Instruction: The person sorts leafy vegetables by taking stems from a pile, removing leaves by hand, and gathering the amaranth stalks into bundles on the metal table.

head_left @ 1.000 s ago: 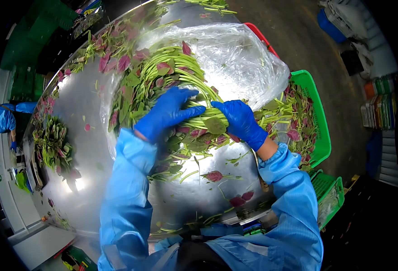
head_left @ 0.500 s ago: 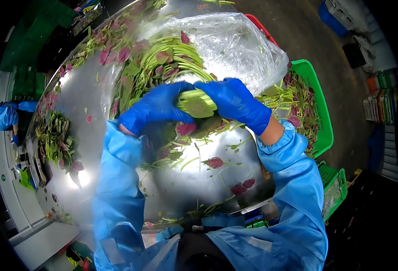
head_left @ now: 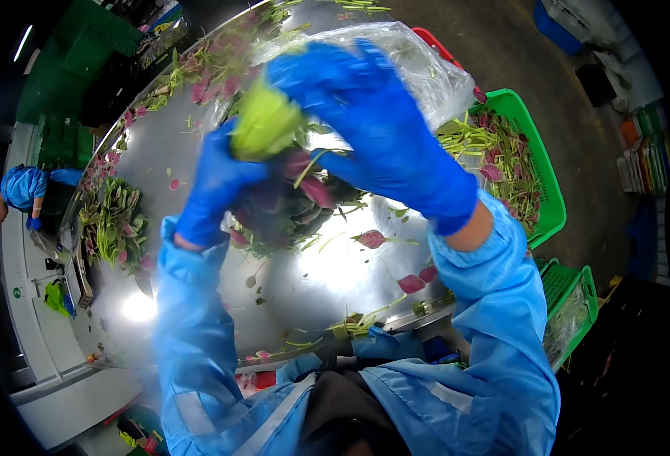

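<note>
My left hand (head_left: 217, 182), in a blue glove, is closed around a bunch of leafy greens (head_left: 266, 125). The pale green stem ends point up and away, blurred by motion; dark green and purple-red leaves hang below, toward me. My right hand (head_left: 384, 125), also blue-gloved, arches over the bunch's right side with fingers apart, its fingertips close to the stem ends. Whether they touch is blurred. Loose purple leaves (head_left: 371, 239) and bits of stem lie on the shiny metal table (head_left: 274, 311) below. Behind my hands is a clear plastic sheet (head_left: 434, 87).
A green basket (head_left: 552, 190) of greens stands at the right, with another green basket (head_left: 590, 304) nearer me. A red basket rim (head_left: 435, 44) shows behind the plastic. Another bunch (head_left: 111, 224) lies at the left. Farther left is a person in blue (head_left: 25, 186).
The bunch has turned stem-end up and shifted left and away in my left hand. My right hand has come off its grip and spread above it. The view has shifted slightly.
</note>
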